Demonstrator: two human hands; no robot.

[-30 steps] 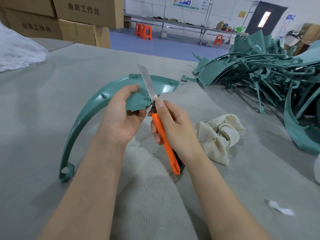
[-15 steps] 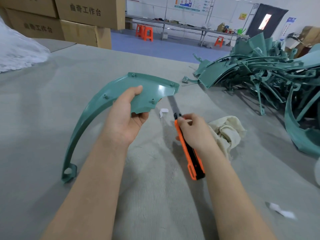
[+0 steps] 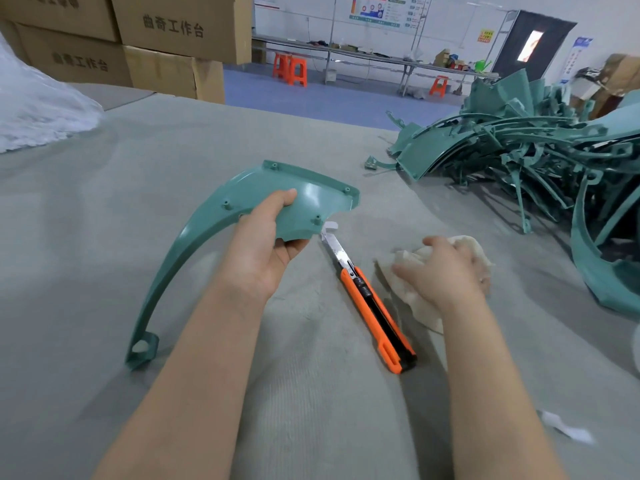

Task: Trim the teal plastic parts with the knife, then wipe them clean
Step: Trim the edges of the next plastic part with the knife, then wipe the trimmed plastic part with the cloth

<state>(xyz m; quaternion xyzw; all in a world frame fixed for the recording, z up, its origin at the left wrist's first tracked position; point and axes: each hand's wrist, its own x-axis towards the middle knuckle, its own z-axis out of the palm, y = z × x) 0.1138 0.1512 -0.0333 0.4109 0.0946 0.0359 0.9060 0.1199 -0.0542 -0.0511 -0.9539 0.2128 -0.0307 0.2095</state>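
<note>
Underneath everything, a grey felt-covered table (image 3: 104, 258). Heaped at its far right, a tangled pile of teal parts (image 3: 519, 157), well apart from the work. Nearer, raised in front: one long curved teal part (image 3: 194, 233), wide end up, narrow bracketed end resting on the felt. Clamped on that wide end, the left hand (image 3: 266, 247), thumb on the upper face, fingers underneath. Off to the right, the right hand (image 3: 446, 271), fingers curled down into a cream cloth (image 3: 479, 249) and bunching it; blurred, so firmness hard to judge. Between the two hands, lying free on the felt, an orange utility knife (image 3: 375, 317), blade extended towards the part's lower edge. At the blade tip, a small white scrap (image 3: 330, 226).

Judging by this, trimming done on this piece, wiping about to begin.

Dangers from here:
- A bare blade just beside the cloth: risk of a cut on sweeping the right wrist across it, or of snagging the cloth and flicking the knife.
- A one-handed hold at one end only: likely twisting or slipping under wiping pressure, with the far end skidding.

Counted: one table; one pile, too tangled for counting pieces; four cardboard boxes (image 3: 180, 29) stacked far left; one part in hand; two hands; one knife; one cloth; two scraps, the second white scrap (image 3: 568, 434) by the right forearm.
</note>
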